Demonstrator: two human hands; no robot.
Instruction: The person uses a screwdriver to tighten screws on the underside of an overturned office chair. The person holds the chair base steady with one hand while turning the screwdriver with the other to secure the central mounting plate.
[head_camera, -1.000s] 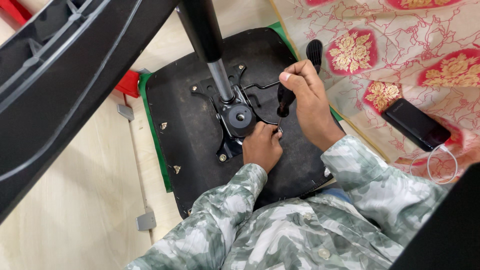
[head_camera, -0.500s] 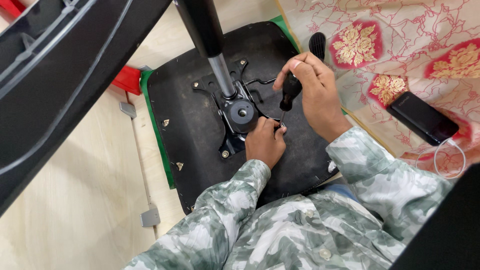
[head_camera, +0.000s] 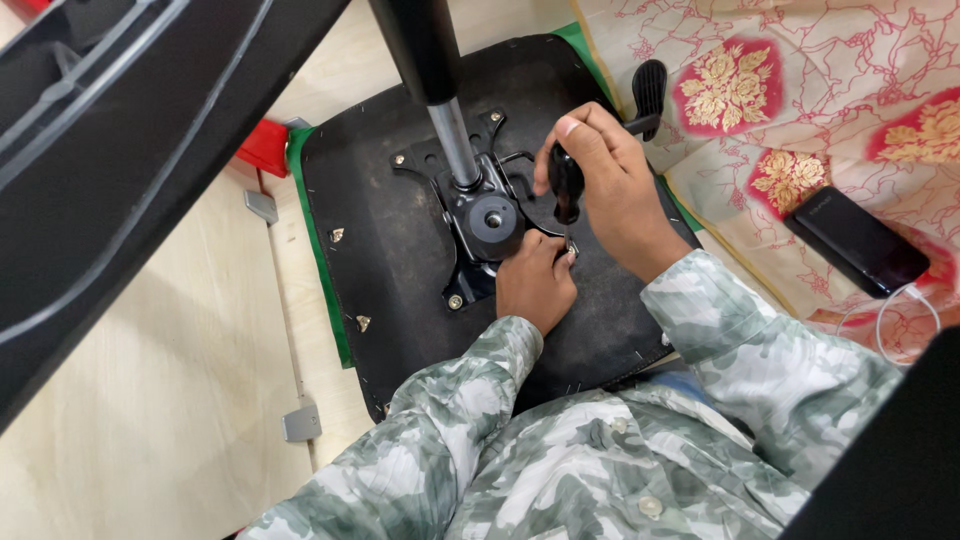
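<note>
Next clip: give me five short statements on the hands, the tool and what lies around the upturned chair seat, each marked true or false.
1. The right hand grips a black-handled screwdriver. True.
2. The left hand rests flat on the wooden floor. False: it is at the metal mechanism plate on the underside of the black chair seat.
3. A black phone-like device lies on the patterned cloth. True.
4. The gas-lift column lies loose beside the seat. False: it stands in the plate.
5. Both sleeves are plain white. False: they are camouflage-patterned.
</note>
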